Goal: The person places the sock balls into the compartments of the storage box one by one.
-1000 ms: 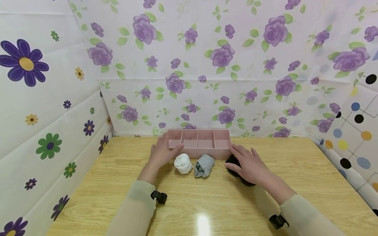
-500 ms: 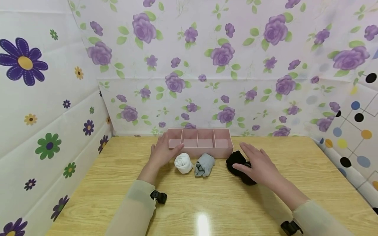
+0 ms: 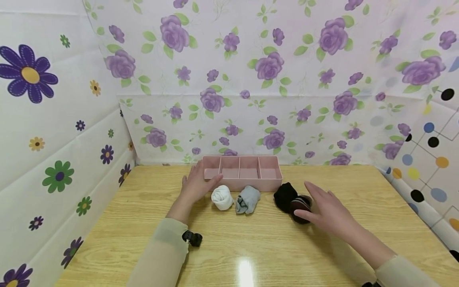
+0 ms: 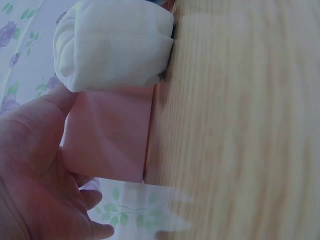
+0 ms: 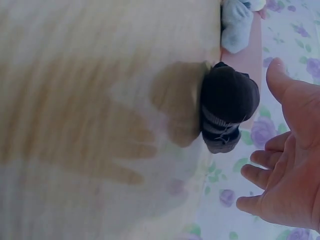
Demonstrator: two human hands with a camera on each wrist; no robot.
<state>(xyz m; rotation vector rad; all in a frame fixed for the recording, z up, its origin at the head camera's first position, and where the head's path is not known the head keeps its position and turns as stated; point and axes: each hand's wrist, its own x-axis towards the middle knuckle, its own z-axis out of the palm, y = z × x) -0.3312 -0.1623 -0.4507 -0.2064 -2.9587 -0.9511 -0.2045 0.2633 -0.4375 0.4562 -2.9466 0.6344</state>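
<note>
Right hand: the right hand (image 3: 328, 211) hovers fingers spread, holding nothing, just right of the dark sock roll (image 3: 300, 208).
Left hand: the left hand (image 3: 196, 185) lies flat, fingers straight, against the tray's left end.
Tray: the pink tray (image 3: 242, 183), four compartments in a row, sits at the table's far edge.
Dark roll: right of the tray's front corner, a black roll (image 3: 284, 195) touching it.
Others: a white roll (image 3: 222, 197) and grey roll (image 3: 248, 199) in front of the tray.
Surface: wood-grain table (image 3: 251, 247), glossy.
Room: flower-printed walls (image 3: 251, 79) behind the tray.
</note>
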